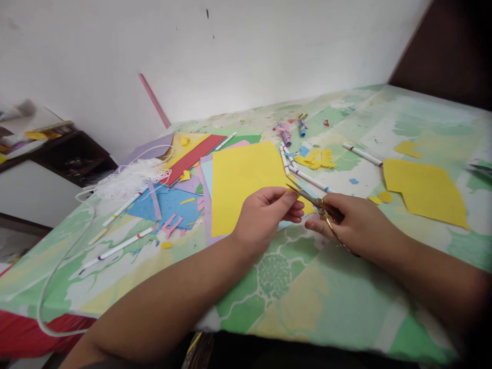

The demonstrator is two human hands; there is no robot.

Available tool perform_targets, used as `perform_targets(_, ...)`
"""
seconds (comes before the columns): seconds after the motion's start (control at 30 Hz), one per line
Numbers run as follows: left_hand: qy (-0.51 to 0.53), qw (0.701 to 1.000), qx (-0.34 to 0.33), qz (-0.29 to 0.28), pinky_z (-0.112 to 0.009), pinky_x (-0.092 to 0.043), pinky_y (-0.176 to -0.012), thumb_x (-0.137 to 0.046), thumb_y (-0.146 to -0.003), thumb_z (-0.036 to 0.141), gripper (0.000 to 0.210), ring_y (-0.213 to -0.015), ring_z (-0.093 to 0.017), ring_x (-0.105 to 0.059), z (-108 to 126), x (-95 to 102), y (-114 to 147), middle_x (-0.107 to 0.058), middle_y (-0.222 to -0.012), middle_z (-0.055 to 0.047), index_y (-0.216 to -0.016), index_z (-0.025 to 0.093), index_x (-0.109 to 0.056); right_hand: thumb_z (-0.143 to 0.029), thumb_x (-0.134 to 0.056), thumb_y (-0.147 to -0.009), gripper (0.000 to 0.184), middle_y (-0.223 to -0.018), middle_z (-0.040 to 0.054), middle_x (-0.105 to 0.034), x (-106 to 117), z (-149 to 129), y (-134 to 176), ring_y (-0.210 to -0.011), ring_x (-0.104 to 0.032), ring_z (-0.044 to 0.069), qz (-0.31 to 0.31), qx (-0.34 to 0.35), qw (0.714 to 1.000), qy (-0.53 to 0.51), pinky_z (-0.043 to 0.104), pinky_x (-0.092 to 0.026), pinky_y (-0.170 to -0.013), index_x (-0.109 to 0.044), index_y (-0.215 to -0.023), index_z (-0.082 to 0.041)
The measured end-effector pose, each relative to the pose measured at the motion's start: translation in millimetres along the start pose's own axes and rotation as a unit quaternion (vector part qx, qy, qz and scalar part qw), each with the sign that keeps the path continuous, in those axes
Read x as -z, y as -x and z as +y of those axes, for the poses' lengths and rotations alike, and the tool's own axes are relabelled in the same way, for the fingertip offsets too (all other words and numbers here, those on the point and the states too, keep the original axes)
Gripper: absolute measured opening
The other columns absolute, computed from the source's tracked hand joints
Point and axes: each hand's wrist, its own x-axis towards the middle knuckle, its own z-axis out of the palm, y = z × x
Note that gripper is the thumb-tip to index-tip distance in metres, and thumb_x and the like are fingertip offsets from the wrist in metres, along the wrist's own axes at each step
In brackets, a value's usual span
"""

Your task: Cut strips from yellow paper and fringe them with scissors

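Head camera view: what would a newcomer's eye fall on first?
Probably the large yellow sheet, partly hidden by the left hand. Next come the scissors in the right hand, pointing toward the left one. A tangle of white cord also stands out, left of that sheet.

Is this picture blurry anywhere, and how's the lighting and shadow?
Head view: the far-left cabinet looks blurred; the scissors and left hand are clearer. Head view: dull light, dark right edge, soft shadow on the tablecloth below the right hand.
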Motion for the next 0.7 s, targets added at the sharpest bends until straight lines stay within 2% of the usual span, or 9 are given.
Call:
perform_targets(0.17,-0.005,1.000,-0.007,0.018,-0.025,-0.050,-0.060,-0.060,-0.072,0.024,0.012,-0.052,-0.008,-0.057,2.2,0.6,0.2,-0.061,-0.058,0.000,-0.067,0.013,-0.061,-0.060,-0.053,-0.065,0.043,-0.050,-0.0028,-0.044,-1.3,0.1,0.0,-0.046,-0.037,0.011,-0.002,0.014,1.000,0.015,0.024,-0.027,-0.043,-0.037,-0.054,-0.022)
perform_targets(0.7,-0.020,1.000,0.000,0.001,-0.023,-0.049,-0.055,-0.061,-0.072,0.021,0.011,-0.051,-0.007,-0.057,0.6,-0.9,1.8,-0.062,-0.058,0.001,-0.064,0.014,-0.061,-0.063,-0.050,-0.066,0.044,-0.052,-0.0021,-0.045,-2.4,4.9,-0.7,-0.047,-0.038,0.011,-0.014,0.034,0.999,0.004,0.024,-0.027,-0.044,-0.040,-0.056,-0.021)
